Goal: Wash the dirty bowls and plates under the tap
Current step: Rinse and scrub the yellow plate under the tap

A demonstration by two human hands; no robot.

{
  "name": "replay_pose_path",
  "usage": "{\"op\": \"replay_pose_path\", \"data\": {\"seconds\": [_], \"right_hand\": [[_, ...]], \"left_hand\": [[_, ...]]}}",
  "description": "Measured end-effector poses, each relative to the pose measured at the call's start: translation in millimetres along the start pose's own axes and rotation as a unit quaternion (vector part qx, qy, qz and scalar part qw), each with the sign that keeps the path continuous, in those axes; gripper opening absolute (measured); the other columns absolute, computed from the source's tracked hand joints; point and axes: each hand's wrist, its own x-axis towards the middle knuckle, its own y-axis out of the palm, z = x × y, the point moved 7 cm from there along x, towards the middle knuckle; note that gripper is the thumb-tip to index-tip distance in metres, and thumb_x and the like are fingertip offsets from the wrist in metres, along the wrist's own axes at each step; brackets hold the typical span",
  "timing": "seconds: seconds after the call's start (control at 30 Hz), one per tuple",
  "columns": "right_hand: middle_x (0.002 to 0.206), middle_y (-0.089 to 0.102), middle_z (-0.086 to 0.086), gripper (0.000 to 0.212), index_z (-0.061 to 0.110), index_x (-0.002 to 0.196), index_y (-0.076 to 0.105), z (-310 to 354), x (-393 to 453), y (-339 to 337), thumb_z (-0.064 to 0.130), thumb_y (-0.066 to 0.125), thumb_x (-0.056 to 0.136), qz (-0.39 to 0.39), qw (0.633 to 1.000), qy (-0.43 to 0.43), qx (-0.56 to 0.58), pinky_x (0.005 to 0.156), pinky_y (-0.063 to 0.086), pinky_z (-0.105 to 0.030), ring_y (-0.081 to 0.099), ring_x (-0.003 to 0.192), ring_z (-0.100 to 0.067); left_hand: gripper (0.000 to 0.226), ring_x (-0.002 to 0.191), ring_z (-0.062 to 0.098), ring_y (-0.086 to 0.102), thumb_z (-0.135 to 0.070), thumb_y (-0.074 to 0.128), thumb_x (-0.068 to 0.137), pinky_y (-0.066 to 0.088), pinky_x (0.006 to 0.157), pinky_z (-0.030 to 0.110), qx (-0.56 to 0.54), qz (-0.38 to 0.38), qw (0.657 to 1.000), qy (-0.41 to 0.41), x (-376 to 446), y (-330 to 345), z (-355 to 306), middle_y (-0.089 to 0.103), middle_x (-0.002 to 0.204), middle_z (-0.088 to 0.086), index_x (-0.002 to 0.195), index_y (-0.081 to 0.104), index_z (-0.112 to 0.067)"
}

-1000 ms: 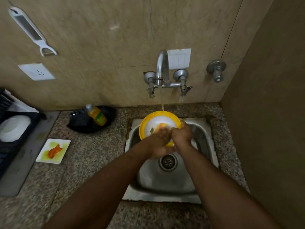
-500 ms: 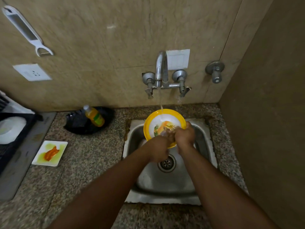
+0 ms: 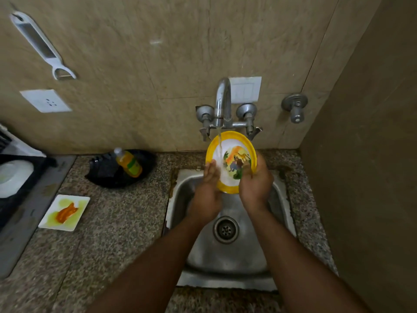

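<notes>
Both hands are on the yellow-rimmed bowl, and we hold it tilted up toward us so the tap can run straight onto its inner face. Our left hand grips the lower left rim, fingers curled round the edge and the thumb lying along the inside. Our right hand clasps the lower right rim the same way, its fingers over the painted picture in the middle. We judge this two-sided hold is there to keep the wet bowl steady while the stream strikes its upper left part and drains down.

We keep the bowl above the back of the sink, just under the spout, so the runoff falls into the basin and toward the drain rather than onto the table. The white inside looks nearly clean from here, though we cannot tell whether any film is left.

More work waits to our left. A square white plate smeared with orange and yellow-green sauce lies on the table, well apart from the sink. A bottle of yellow liquid lies in a black dish near the wall, close enough to reach. At the far left edge a white plate sits in a dark rack; its state is unclear to us.
</notes>
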Motion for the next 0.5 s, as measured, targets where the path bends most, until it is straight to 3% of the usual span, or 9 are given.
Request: {"op": "replay_pose_path", "data": {"seconds": [0.07, 0.13, 0.2, 0.27, 0.33, 0.37, 0.43, 0.5], "right_hand": [[0.129, 0.069, -0.005, 0.039, 0.019, 0.143, 0.055, 2.4, -4.4, -3.5, 0.024, 0.055, 0.104, 0.005, 1.0, -0.025, 0.016, 0.091, 0.05, -0.033, 0.065, 0.113, -0.022], [0.128, 0.067, 0.003, 0.038, 0.021, 0.142, 0.054, -1.9, -9.0, -9.8, 0.022, 0.056, 0.104, 0.008, 0.998, -0.006, 0.063, 0.092, 0.049, -0.03, 0.062, 0.11, -0.013], [0.121, 0.066, 0.01, 0.035, 0.028, 0.135, 0.057, -19.4, -10.1, -6.7, 0.016, 0.06, 0.102, 0.032, 0.987, 0.059, 0.146, 0.092, 0.051, -0.031, 0.063, 0.105, -0.008], [0.115, 0.068, 0.011, 0.033, 0.035, 0.119, 0.061, -42.5, -10.7, 5.2, 0.008, 0.062, 0.099, 0.064, 0.962, 0.146, 0.223, 0.092, 0.057, -0.041, 0.066, 0.102, -0.01], [0.119, 0.071, 0.002, 0.035, 0.032, 0.122, 0.062, -70.0, -15.4, 22.7, 0.006, 0.063, 0.097, 0.096, 0.916, 0.265, 0.287, 0.09, 0.059, -0.052, 0.069, 0.105, -0.022], [0.122, 0.071, -0.003, 0.035, 0.027, 0.129, 0.062, -79.7, -20.8, 32.4, 0.009, 0.063, 0.098, 0.118, 0.885, 0.32, 0.318, 0.087, 0.06, -0.052, 0.069, 0.107, -0.027], [0.125, 0.071, -0.011, 0.038, 0.016, 0.138, 0.059, -89.2, -31.5, 51.7, 0.02, 0.062, 0.1, 0.168, 0.831, 0.396, 0.354, 0.083, 0.061, -0.051, 0.07, 0.109, -0.033], [0.124, 0.071, -0.015, 0.039, 0.012, 0.139, 0.057, -81.0, -37.8, 66.0, 0.026, 0.058, 0.103, 0.205, 0.806, 0.427, 0.356, 0.08, 0.062, -0.049, 0.07, 0.107, -0.034]], "left_hand": [[0.078, 0.153, 0.011, 0.028, -0.005, 0.052, 0.088, 0.038, 0.118, 0.031, -0.118, -0.052, 0.987, -0.094, 7.5, -7.0, -1.1, 0.032, 0.167, 0.003, 0.161, 0.027, -0.01], [0.078, 0.14, 0.001, 0.047, -0.006, 0.061, 0.09, 0.04, 0.114, 0.028, -0.205, -0.142, 0.942, -0.225, 10.6, -16.1, 3.3, 0.048, 0.154, -0.012, 0.161, 0.029, -0.012], [0.078, 0.139, 0.017, 0.052, -0.003, 0.072, 0.085, 0.046, 0.112, 0.037, -0.263, -0.197, 0.888, -0.322, 11.6, -23.2, 14.3, 0.052, 0.153, 0.003, 0.156, 0.04, -0.006], [0.065, 0.114, 0.032, 0.069, -0.009, 0.078, 0.074, 0.057, 0.096, 0.056, -0.323, -0.188, 0.864, -0.337, 15.7, -30.5, 21.9, 0.072, 0.126, 0.017, 0.137, 0.064, -0.003], [0.04, 0.091, 0.036, 0.073, -0.001, 0.075, 0.07, 0.06, 0.082, 0.06, -0.385, -0.163, 0.841, -0.344, 16.1, -38.2, 24.3, 0.078, 0.102, 0.02, 0.11, 0.078, -0.007], [0.035, 0.089, 0.037, 0.074, 0.004, 0.074, 0.072, 0.061, 0.08, 0.056, -0.385, -0.16, 0.842, -0.342, 15.4, -46.2, 22.7, 0.079, 0.097, 0.017, 0.101, 0.081, -0.013], [0.037, 0.092, 0.033, 0.076, 0.011, 0.074, 0.078, 0.062, 0.082, 0.05, -0.335, -0.16, 0.878, -0.301, 14.8, -68.9, 5.0, 0.08, 0.097, 0.01, 0.102, 0.08, -0.016], [0.039, 0.088, 0.016, 0.078, 0.01, 0.075, 0.078, 0.064, 0.082, 0.04, -0.246, -0.166, 0.924, -0.242, 13.1, -91.2, -18.1, 0.08, 0.092, -0.001, 0.11, 0.079, -0.013]]}}
